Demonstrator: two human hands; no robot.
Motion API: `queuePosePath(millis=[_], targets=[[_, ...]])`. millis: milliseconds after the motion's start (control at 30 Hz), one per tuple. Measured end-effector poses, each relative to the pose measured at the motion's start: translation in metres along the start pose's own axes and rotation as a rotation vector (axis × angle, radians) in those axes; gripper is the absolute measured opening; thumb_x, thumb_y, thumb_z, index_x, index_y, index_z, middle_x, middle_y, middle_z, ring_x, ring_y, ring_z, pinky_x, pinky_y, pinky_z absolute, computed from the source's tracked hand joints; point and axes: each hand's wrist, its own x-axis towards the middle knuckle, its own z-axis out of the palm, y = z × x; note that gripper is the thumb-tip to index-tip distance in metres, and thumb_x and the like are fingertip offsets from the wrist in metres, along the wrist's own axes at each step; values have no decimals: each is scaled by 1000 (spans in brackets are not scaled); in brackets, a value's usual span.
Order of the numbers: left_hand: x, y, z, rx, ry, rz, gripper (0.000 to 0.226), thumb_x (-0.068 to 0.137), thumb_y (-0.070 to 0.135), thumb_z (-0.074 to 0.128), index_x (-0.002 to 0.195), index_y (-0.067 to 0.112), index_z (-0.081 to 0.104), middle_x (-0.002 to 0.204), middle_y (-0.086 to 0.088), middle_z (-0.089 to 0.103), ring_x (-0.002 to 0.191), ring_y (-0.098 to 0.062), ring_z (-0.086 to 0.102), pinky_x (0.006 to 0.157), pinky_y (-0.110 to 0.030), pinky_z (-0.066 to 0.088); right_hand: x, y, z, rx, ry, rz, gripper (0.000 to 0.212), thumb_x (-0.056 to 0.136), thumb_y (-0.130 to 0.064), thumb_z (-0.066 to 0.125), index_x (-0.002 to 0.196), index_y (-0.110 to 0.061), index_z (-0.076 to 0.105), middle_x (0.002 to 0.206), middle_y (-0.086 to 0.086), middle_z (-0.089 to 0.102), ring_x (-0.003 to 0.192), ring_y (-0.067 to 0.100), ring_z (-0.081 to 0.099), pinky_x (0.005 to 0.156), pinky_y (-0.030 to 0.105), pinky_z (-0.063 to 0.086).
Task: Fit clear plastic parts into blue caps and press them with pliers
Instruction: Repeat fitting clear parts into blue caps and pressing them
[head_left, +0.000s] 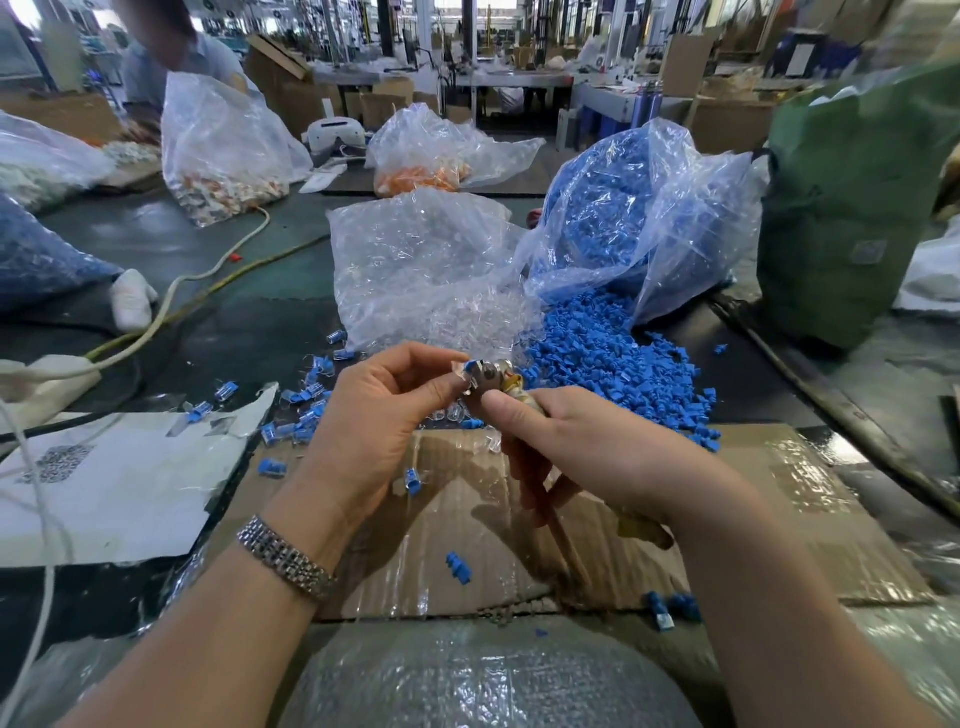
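My left hand (387, 415) pinches a blue cap with a clear plastic part (471, 370) between thumb and fingers. The metal jaws of the pliers (493, 373) sit against that cap. My right hand (582, 447) grips the pliers' handles, which run down toward me over the cardboard. Blue caps (613, 358) spill in a heap from an open plastic bag (634, 218) just beyond my hands. A bag of clear plastic parts (426, 270) lies left of that heap. Several assembled blue-and-clear pieces (306, 410) are scattered left of my left hand.
A flat cardboard sheet (753, 519) lies under my hands, white paper (119, 488) to its left. A cream cable (171, 296) crosses the dark table. Bags of orange parts (421, 176) stand further back, a green sack (852, 208) at right. Another person (176, 57) works at back left.
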Motion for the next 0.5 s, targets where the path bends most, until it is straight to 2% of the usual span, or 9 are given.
queuePosePath(millis=[67, 133, 200, 267, 367, 433, 500], targets=[[2, 0, -5, 11, 45, 12, 16, 79, 18, 75, 95, 20, 76, 97, -3, 77, 93, -17, 72, 82, -26, 58, -2, 4, -9, 86, -31, 36, 57, 91, -61, 57, 91, -5, 59, 78, 8, 63, 73, 28, 70, 78, 55, 61], [5, -2, -13, 132, 154, 49, 15, 85, 12, 76, 95, 22, 75, 94, 1, 76, 90, -13, 71, 80, -24, 56, -6, 9, -22, 67, 27, 46, 47, 94, -53, 62, 96, -5, 61, 80, 6, 66, 77, 28, 71, 80, 53, 61], [6, -4, -21, 390, 290, 77, 15, 88, 11, 74, 96, 23, 74, 88, 4, 73, 85, -11, 69, 78, -28, 57, -8, 11, -34, -93, 158, 58, 32, 94, -49, 62, 93, -17, 61, 80, 2, 66, 80, 30, 70, 81, 51, 60], [5, -4, -29, 663, 391, 78, 13, 87, 13, 69, 94, 23, 72, 88, 4, 68, 84, -15, 66, 78, -36, 56, -8, 14, -39, -283, 280, 107, 25, 92, -48, 63, 90, -23, 59, 82, 0, 65, 73, 26, 64, 71, 44, 54], [5, -4, -38, 1095, 432, 23, 11, 84, 18, 65, 91, 24, 71, 94, 0, 56, 97, -27, 55, 89, -45, 45, -1, 19, -33, -470, 355, 211, 26, 88, -41, 67, 96, -18, 56, 101, 7, 58, 81, 23, 59, 65, 37, 45], [5, -4, -34, 1231, 407, 5, 14, 84, 18, 66, 94, 26, 70, 99, 1, 47, 105, -29, 46, 91, -45, 33, 4, 22, -28, -616, 363, 301, 36, 88, -42, 68, 105, -13, 53, 114, 11, 48, 98, 30, 55, 81, 41, 49], [2, -4, -21, 1165, 302, 115, 15, 85, 17, 67, 96, 27, 69, 98, 5, 46, 104, -25, 47, 92, -44, 35, 6, 24, -25, -681, 359, 366, 41, 89, -45, 67, 105, -14, 46, 121, 13, 44, 110, 34, 49, 96, 49, 48]])
